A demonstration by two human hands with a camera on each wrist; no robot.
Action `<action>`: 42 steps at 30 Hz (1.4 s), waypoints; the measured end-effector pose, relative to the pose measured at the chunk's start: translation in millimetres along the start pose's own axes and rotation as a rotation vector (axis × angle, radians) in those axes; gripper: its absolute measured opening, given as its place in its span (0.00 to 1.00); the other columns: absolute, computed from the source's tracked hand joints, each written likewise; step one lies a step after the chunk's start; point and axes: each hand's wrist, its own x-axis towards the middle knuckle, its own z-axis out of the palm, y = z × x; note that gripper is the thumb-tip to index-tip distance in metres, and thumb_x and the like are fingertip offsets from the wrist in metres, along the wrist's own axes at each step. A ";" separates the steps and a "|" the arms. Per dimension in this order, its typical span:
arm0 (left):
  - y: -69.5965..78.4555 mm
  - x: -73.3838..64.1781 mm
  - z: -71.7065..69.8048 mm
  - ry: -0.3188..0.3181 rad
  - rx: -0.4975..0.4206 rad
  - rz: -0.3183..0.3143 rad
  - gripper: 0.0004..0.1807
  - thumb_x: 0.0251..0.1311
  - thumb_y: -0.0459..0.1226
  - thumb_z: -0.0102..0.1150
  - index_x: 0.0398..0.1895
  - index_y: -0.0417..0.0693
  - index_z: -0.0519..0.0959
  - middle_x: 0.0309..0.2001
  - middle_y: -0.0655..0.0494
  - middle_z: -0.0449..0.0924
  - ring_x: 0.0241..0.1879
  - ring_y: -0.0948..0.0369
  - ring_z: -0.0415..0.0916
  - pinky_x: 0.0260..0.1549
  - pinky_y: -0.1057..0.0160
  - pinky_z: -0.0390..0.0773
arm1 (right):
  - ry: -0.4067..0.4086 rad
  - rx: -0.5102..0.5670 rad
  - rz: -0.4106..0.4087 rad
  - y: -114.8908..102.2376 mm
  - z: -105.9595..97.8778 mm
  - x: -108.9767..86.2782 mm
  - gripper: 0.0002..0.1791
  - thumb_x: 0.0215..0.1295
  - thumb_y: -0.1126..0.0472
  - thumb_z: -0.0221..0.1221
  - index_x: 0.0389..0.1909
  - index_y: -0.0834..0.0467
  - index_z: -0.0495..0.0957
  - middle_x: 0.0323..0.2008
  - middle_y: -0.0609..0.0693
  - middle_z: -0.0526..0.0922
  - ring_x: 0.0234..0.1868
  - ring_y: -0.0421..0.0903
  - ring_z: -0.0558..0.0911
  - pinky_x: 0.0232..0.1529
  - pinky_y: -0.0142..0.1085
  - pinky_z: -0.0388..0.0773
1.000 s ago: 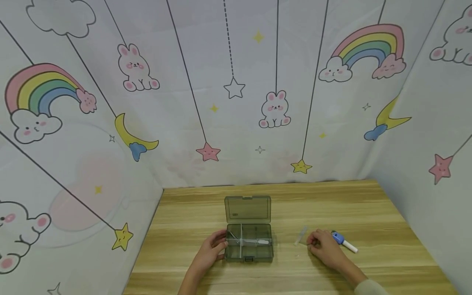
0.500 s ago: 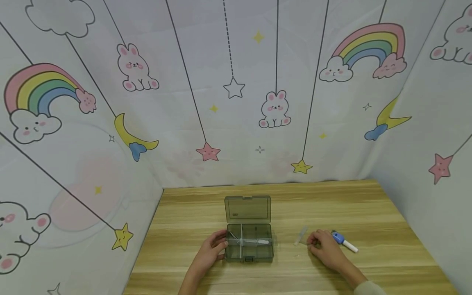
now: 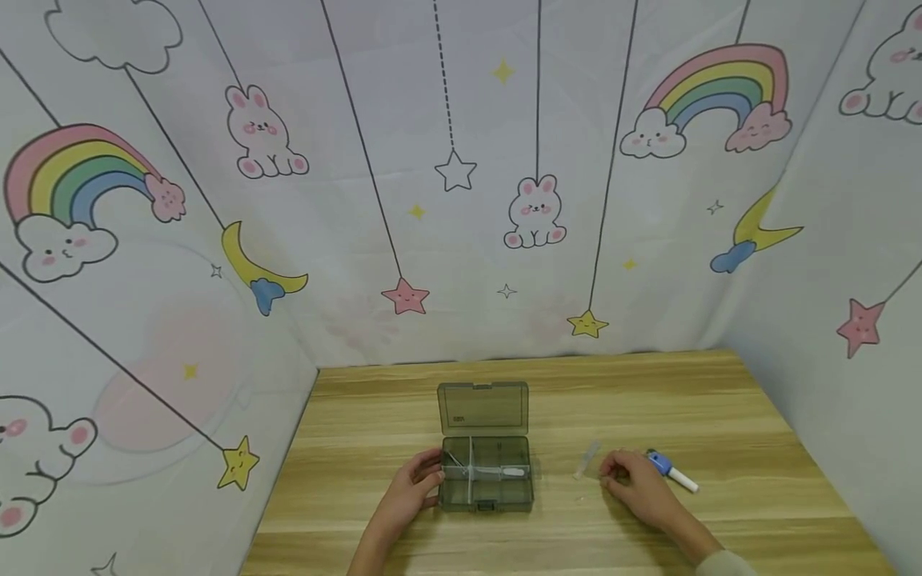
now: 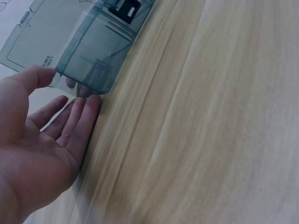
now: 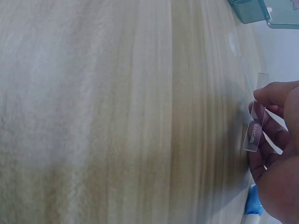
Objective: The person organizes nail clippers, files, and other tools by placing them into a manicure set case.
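Note:
A smoky clear compartment box [image 3: 486,506] stands on the wooden table with its lid [image 3: 483,408] folded back. My left hand [image 3: 409,490] rests at the box's left side. In the left wrist view its thumb reaches the rim, and the other fingertips meet the wall low down. Inside the box lie a thin metal piece [image 3: 455,460] and a small white piece [image 3: 514,472]. To the right, my right hand [image 3: 637,484] pinches a clear nail file [image 5: 253,133] marked MANICURE between thumb and fingers, low over the table.
A narrow clear strip [image 3: 587,462] lies between the box and my right hand. Beyond that hand is a blue tool with a white handle [image 3: 683,480]. A tiny clear bit [image 3: 580,499] sits nearer the front. Printed fabric walls [image 3: 497,344] border the table.
Both hands, the box and the nail file keep their places; only the head view has shifted very slightly.

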 end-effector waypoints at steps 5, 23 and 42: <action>0.0 -0.1 -0.2 0.001 0.004 0.002 0.32 0.79 0.37 0.57 0.79 0.32 0.62 0.74 0.29 0.65 0.71 0.40 0.67 0.51 0.50 0.86 | -0.004 0.047 -0.052 -5.4 -2.9 1.8 0.08 0.67 0.70 0.68 0.38 0.54 0.82 0.34 0.41 0.83 0.36 0.34 0.79 0.37 0.32 0.79; -1.1 0.6 -0.8 0.000 0.019 0.004 0.31 0.79 0.37 0.56 0.79 0.32 0.62 0.74 0.29 0.65 0.70 0.41 0.69 0.50 0.49 0.86 | -0.047 0.059 -0.094 -57.6 16.2 35.0 0.04 0.71 0.68 0.66 0.40 0.55 0.83 0.35 0.42 0.84 0.37 0.35 0.79 0.37 0.34 0.80; 2.2 -1.8 0.6 0.006 0.024 0.003 0.31 0.79 0.37 0.56 0.79 0.33 0.62 0.75 0.30 0.65 0.70 0.40 0.69 0.49 0.50 0.85 | -0.040 0.123 -0.122 -103.3 44.3 68.5 0.05 0.71 0.69 0.66 0.38 0.56 0.82 0.35 0.42 0.84 0.38 0.38 0.80 0.36 0.34 0.80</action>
